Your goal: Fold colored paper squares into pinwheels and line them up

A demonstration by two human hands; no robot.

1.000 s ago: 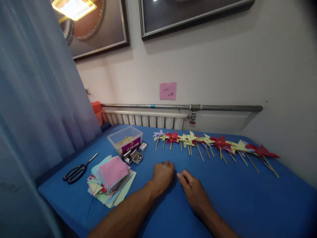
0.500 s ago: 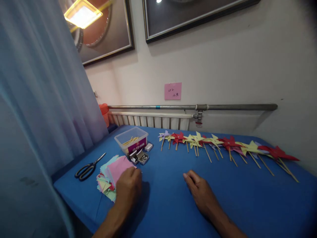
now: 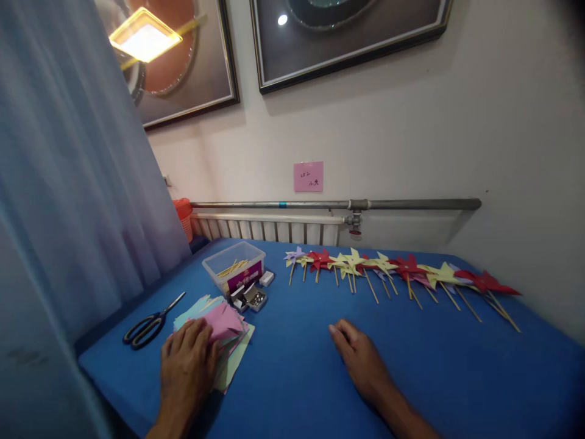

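Observation:
My left hand [image 3: 188,366] lies over a loose stack of coloured paper squares [image 3: 222,323], its fingers bent onto the left part of the stack and its thumb on the near side. Pink sheets are on top; blue and pale green ones stick out around them. My right hand [image 3: 361,360] rests on the blue table cover [image 3: 292,366] with fingers curled in and thumb against them; nothing shows in it. Beyond the paper stand small open boxes of metal pins [image 3: 256,299] and a clear plastic box [image 3: 235,268] with thin wooden sticks.
Black-handled scissors [image 3: 150,326] lie left of the paper. A row of paper pinwheels [image 3: 350,261] on sticks, in red, yellow and purple, runs along the table's back right. A small white box [image 3: 266,278] sits beside the clear one. A blue curtain [image 3: 91,183] hangs at left.
My left hand has moved from the right side of the paper stack onto its left side. The sheets now spread further right and toward me. My right hand keeps its pose; the view has shifted slightly.

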